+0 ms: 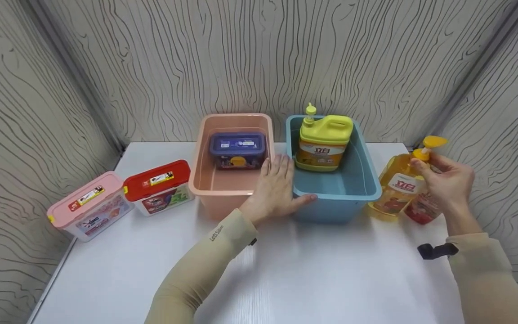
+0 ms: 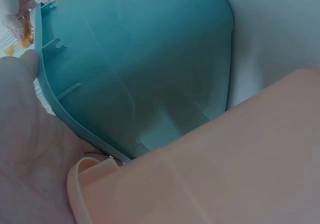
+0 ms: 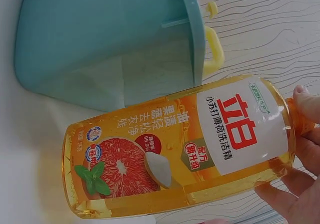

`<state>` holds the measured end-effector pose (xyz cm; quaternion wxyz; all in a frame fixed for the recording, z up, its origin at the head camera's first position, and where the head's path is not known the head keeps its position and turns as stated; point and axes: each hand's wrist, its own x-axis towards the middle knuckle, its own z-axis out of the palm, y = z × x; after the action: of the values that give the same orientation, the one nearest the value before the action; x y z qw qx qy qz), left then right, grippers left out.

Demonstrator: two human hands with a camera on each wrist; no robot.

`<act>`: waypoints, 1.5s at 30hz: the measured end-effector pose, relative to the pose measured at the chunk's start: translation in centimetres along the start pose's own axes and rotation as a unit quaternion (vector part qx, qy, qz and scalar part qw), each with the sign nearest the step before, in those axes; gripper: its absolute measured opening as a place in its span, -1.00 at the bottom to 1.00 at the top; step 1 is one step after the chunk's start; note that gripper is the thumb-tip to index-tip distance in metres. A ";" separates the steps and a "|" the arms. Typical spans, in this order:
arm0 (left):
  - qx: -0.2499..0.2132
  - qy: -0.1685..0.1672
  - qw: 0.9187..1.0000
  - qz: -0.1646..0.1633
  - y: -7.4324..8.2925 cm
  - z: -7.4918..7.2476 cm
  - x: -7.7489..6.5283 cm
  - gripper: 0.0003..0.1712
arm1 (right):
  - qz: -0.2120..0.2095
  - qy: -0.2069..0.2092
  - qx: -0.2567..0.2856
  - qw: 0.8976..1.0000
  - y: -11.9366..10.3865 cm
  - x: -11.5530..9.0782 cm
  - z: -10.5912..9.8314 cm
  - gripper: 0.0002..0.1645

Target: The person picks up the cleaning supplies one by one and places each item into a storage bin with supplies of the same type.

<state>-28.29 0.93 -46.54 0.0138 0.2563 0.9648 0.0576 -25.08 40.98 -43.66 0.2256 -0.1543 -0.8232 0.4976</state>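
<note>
At the right, my right hand [image 1: 448,180] grips the neck of a pump bottle of amber dish soap [image 1: 398,186], just under its orange pump. The bottle leans slightly beside the blue bin [image 1: 337,209]; whether its base touches the table I cannot tell. Its label with a grapefruit picture faces the right wrist camera. My left hand [image 1: 273,189] lies with straight fingers across the neighbouring rims of the pink bin [image 1: 223,193] and the blue bin. A yellow jug of detergent [image 1: 324,144] stands in the blue bin. In the pink bin sits a dark blue lidded box [image 1: 237,150].
A second bottle with a red label [image 1: 423,209] stands behind my right hand, partly hidden. Left of the pink bin are a red-lidded box [image 1: 158,186] and a pink-lidded box [image 1: 90,204] on the white table [image 1: 322,274]. Wood-patterned panels [image 1: 241,54] enclose the back and sides.
</note>
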 end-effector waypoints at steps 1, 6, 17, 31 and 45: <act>0.000 0.000 1.000 -0.001 0.0 0.0 0.0 0.42 | 0.001 0.001 0.005 1.000 -0.2 0.0 -0.1 -0.37; -0.007 0.002 1.000 -0.001 0.0 0.2 0.0 0.42 | 0.009 -0.018 0.027 0.999 -1.1 0.0 -0.7 -0.30; -0.012 0.009 1.000 -0.003 -0.1 0.2 0.1 0.43 | 0.017 -0.011 -0.023 1.000 -4.4 0.4 -1.8 -0.31; -0.018 0.004 1.000 -0.001 -0.1 0.2 0.0 0.44 | 0.001 0.002 -0.018 1.000 -7.6 1.2 -2.8 -0.31; -0.005 0.001 1.000 -0.005 -0.1 0.1 0.1 0.44 | -0.062 0.023 -0.048 0.997 -11.0 1.6 -2.5 -0.38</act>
<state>-28.37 0.93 -46.67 0.0144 0.2516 0.9657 0.0625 -25.46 38.60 -32.50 0.2669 -0.1249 -0.8487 0.4392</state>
